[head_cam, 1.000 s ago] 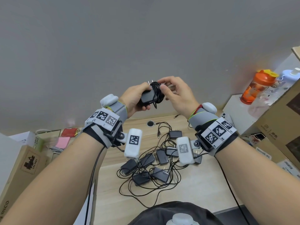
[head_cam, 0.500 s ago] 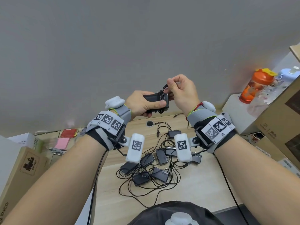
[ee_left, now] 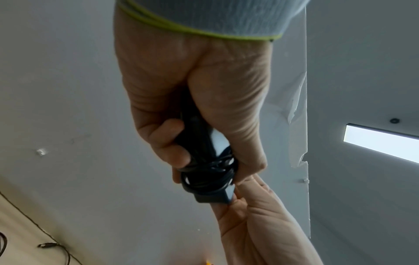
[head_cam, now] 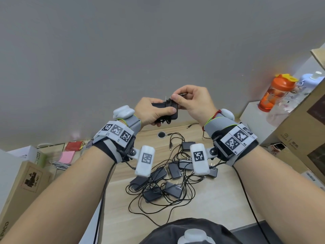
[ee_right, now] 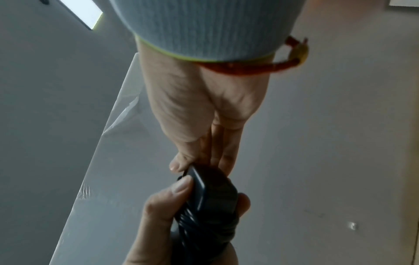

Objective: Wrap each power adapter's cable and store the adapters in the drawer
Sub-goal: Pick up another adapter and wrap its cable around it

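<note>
My left hand (head_cam: 153,111) grips a black power adapter (head_cam: 173,114) raised in front of the grey wall, thumb across its top. Its black cable (ee_left: 211,172) is coiled around the body. My right hand (head_cam: 191,101) pinches the cable's plug end (head_cam: 182,93) at the adapter's right end. In the left wrist view the adapter (ee_left: 204,157) sits in the left fist, with the right hand's fingers (ee_left: 251,193) touching its tip. The right wrist view shows the adapter (ee_right: 211,199) between both hands. Several more black adapters (head_cam: 173,182) lie tangled in loose cables on the wooden desk (head_cam: 211,217). No drawer is in view.
An orange bottle (head_cam: 276,92) and a pale blue one (head_cam: 311,80) stand on a white box at the right, beside cardboard boxes (head_cam: 302,131). At the left are another cardboard box (head_cam: 26,184), a red pouch (head_cam: 73,146) and a pink one (head_cam: 67,156). A round cable hole (head_cam: 161,134) sits at the desk's back.
The adapter has been turned in my left hand. My right hand has carried the cable end round the adapter and now pinches it at the adapter's right end.
</note>
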{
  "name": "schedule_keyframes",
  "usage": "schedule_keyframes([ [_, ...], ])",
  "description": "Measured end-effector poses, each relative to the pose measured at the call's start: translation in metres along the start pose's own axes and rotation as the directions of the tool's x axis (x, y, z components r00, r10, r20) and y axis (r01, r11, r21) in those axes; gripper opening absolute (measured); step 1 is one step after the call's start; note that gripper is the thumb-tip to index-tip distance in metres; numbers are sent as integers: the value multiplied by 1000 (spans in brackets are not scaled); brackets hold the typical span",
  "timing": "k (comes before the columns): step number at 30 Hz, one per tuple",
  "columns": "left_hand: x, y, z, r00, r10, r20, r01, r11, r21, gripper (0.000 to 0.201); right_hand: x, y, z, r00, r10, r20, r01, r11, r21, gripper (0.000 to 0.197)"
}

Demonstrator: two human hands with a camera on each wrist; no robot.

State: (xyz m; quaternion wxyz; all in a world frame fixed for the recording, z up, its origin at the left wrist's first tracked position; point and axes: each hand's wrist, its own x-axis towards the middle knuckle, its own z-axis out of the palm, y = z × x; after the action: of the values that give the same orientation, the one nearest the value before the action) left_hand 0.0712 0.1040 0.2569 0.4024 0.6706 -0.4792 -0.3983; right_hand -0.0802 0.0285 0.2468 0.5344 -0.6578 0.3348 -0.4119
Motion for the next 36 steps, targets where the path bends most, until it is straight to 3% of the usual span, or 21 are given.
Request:
schedule_keyframes([
  [7, -7, 3, 3, 992, 63, 110, -66, 998, 23, 38, 4, 10, 0, 985, 56, -163, -64, 997, -47, 14],
  [14, -1, -14, 7, 995, 51, 90, -62, 989, 132, 35, 2, 23, -3, 975, 216, -47, -220, 972, -85, 12],
  [18, -2, -16, 18, 996, 25, 87, -31, 997, 64, 26, -7, 37, -10, 961, 276, -17, -275, 952, -135, 15],
  [20, -1, -18, 27, 993, 13, 114, -21, 998, 64, 34, -15, 43, -17, 959, 283, -31, -285, 950, -130, 15],
  [23, 3, -23, 40, 992, 27, 123, -28, 1000, 9, 53, -28, 49, -27, 947, 316, -48, -319, 945, -66, 23],
  [28, 9, -35, 74, 984, 60, 168, -58, 998, -17, 58, -55, 56, -45, 915, 400, -59, -391, 913, 118, 42],
  [33, 6, -50, 113, 954, 32, 299, -30, 1000, -10, 63, -95, 69, -61, 915, 402, -32, -394, 909, 137, 27],
  [36, 2, -56, 136, 945, -11, 328, 35, 997, -66, 59, -113, 80, -79, 876, 453, -167, -418, 885, 204, 27],
])
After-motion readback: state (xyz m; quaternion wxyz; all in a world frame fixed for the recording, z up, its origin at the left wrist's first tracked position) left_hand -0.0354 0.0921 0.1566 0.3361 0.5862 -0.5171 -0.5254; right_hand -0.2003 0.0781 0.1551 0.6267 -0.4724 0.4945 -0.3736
